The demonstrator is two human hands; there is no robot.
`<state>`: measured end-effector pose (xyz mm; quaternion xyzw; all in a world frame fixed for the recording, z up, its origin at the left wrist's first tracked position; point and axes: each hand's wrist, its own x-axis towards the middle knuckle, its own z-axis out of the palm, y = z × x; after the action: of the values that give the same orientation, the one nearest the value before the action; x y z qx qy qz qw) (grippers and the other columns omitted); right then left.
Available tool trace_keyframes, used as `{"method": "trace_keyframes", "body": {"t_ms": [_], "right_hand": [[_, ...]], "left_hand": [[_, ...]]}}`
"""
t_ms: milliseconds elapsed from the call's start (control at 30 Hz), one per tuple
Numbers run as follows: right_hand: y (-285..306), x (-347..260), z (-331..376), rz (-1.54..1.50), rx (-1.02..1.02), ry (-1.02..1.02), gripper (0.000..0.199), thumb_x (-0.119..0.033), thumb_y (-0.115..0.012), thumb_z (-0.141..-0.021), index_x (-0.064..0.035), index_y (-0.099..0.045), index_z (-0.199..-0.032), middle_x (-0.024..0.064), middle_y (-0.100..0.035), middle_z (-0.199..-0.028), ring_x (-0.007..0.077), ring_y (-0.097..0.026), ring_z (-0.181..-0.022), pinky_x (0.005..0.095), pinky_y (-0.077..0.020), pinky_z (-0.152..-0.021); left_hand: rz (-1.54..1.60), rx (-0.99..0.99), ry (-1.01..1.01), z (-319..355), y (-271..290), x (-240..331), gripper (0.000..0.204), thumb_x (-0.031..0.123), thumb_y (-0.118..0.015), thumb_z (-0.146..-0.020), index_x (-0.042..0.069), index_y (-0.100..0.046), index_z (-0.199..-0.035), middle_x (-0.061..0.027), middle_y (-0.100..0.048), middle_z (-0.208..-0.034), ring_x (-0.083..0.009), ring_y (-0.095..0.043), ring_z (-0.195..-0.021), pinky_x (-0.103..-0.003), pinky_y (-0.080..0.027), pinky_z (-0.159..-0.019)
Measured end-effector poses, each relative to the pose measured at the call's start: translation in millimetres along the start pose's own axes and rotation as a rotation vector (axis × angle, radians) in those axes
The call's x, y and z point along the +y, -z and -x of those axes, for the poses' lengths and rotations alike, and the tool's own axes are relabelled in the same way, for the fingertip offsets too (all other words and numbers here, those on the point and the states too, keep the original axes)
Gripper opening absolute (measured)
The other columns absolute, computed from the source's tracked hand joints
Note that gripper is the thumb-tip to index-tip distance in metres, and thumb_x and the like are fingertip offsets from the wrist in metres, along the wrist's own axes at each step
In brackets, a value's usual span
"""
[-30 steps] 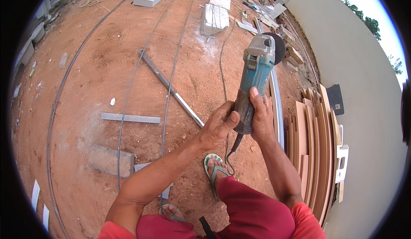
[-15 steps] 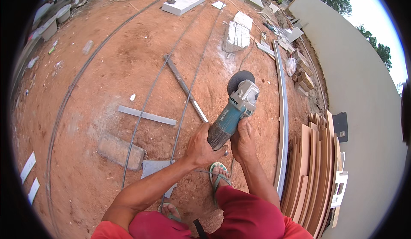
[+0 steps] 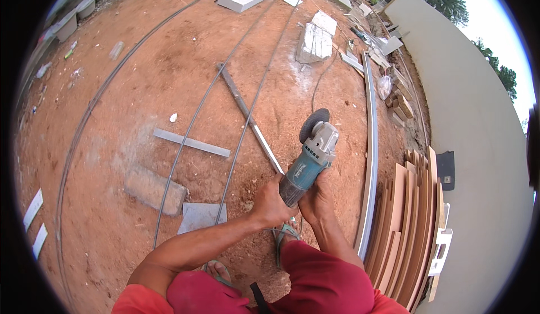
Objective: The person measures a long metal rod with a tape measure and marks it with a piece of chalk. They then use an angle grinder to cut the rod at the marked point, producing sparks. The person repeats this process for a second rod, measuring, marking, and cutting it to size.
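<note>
A teal and grey angle grinder [image 3: 304, 170] is held up in front of my knees, its dark disc [image 3: 313, 125] at the far end. My left hand [image 3: 268, 202] is closed round the dark rear of its body. Against the right side of the body my right hand [image 3: 318, 199] grips it from below, its fingers partly hidden. Beyond my left hand, a long metal bar [image 3: 236, 93] lies slantwise on the soil, its near end bright. A shorter flat grey strip [image 3: 192, 143] lies further left.
Dark rods [image 3: 198, 111] run lengthwise over the red soil. A concrete block [image 3: 155, 191] and a grey slab [image 3: 203, 217] lie left of my feet. On the right are a long metal channel [image 3: 369, 145], stacked brown boards [image 3: 396, 213] and a pale wall [image 3: 472, 89]. White blocks [image 3: 316, 42] lie ahead.
The grinder has come slightly nearer and to the right with both hands. Its head has turned, so the disc shows at a narrower angle. The view has shifted slightly.
</note>
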<state>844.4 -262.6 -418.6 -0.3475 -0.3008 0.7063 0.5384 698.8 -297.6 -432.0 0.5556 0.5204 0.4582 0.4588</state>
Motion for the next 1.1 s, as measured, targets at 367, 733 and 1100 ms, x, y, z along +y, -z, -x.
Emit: {"method": "trace_keyframes", "body": {"t_ms": [367, 733, 1100], "right_hand": [[-1, -17, -2, 0.093, 0.131, 0.134, 0.079, -0.071, -0.054, -0.096, -0.0015, -0.057, -0.132, 0.0156, -0.069, -0.109, 0.0294, -0.069, -0.096, 0.0436, -0.0555, -0.088], [2, -38, 8, 0.636, 0.318, 0.180, 0.070, -0.065, -0.048, -0.103, -0.0005, -0.058, -0.129, 0.0132, -0.069, -0.110, 0.0257, -0.067, -0.095, 0.0389, -0.0541, -0.089], [23, -134, -32, 1.368, 0.304, -0.007, 0.032, -0.014, -0.082, -0.078, -0.0021, -0.062, -0.101, 0.0069, -0.065, -0.082, 0.0162, -0.061, -0.064, 0.0333, -0.0490, -0.058]], "left_hand": [[0.092, 0.034, -0.010, 2, -35, -1, 0.058, 0.019, -0.084, -0.071, -0.008, -0.057, -0.114, -0.0285, -0.071, -0.090, -0.0430, -0.074, -0.086, -0.046, -0.058, -0.077], [0.077, 0.109, -0.030, -8, -66, 0, 0.051, 0.008, -0.075, -0.078, -0.011, -0.045, -0.114, -0.0351, -0.065, -0.090, -0.0535, -0.068, -0.087, -0.057, -0.056, -0.077], [0.040, -0.041, -0.332, 1, -126, 19, 0.085, 0.014, -0.079, -0.077, -0.009, -0.031, -0.143, -0.0357, -0.044, -0.129, -0.0449, -0.057, -0.115, -0.049, -0.053, -0.092]]}}
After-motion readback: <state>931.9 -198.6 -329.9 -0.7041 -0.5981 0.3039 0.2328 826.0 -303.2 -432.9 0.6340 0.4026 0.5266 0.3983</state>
